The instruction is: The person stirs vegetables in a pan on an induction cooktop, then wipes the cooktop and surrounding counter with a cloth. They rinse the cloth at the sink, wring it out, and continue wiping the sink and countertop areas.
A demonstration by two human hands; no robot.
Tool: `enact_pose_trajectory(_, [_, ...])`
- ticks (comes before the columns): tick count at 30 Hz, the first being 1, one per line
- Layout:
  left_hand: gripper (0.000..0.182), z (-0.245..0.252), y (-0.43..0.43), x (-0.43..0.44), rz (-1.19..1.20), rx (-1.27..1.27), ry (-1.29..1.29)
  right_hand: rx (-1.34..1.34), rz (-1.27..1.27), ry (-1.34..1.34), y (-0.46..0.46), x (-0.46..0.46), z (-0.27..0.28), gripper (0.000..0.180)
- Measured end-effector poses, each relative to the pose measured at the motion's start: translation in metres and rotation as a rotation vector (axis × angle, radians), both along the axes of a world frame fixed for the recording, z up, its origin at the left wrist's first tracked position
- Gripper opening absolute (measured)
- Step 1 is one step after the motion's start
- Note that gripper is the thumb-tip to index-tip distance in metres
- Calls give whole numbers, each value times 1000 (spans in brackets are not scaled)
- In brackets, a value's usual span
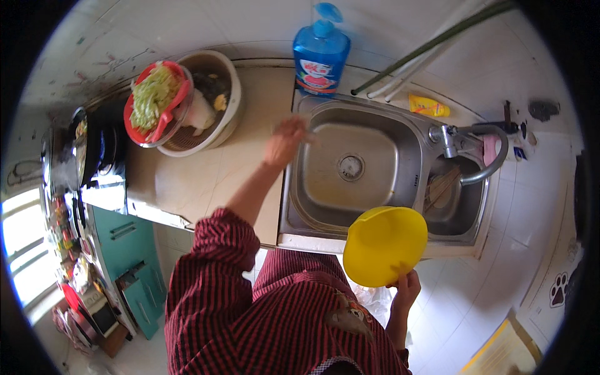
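Observation:
My right hand (406, 287) grips the rim of a yellow plastic bowl (385, 247), tilted over the sink's front edge. I see its smooth yellow surface, with my fingers showing as a shadow through the wall. My left hand (286, 138), blurred by motion, is above the left rim of the stainless steel sink (323, 187), with nothing visible in it and its fingers seemingly apart. The main basin has a round drain strainer (351, 167) and holds no dishes. A smaller basin to the right contains thin wooden sticks (443, 185), perhaps chopsticks.
A blue pump bottle (321, 58) stands behind the sink, near a yellow tube (429, 106). The faucet (485, 136) curves over the small basin. Leftward, a red strainer (179, 104) of shredded greens (154, 96) rests on a pale tub (234, 101); a steaming pan (83, 145) sits farther left.

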State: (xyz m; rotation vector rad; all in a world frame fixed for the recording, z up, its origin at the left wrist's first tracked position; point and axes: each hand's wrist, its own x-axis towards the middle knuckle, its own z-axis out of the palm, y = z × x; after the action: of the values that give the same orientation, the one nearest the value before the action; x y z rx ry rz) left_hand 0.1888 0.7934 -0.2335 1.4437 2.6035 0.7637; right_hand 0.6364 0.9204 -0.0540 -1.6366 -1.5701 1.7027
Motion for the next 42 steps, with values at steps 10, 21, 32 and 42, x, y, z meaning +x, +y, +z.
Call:
enact_pose_trajectory(10, [34,10,-48,47,-217,-245,116,-72,-156,52,-43,0,-12,20])
enact_pose_trajectory(21, [25,62,42,22,-578,50,113,-54,-301,109,-52,11,-12,17])
enact_pose_trajectory(32, [24,33,299,49,-1044,210,506,-61,-459,77,-88,33,-16,20])
enact_pose_trajectory(42, [47,-1,214,-8,-719,-82,385,-66,-497,119,-96,31,-23,21])
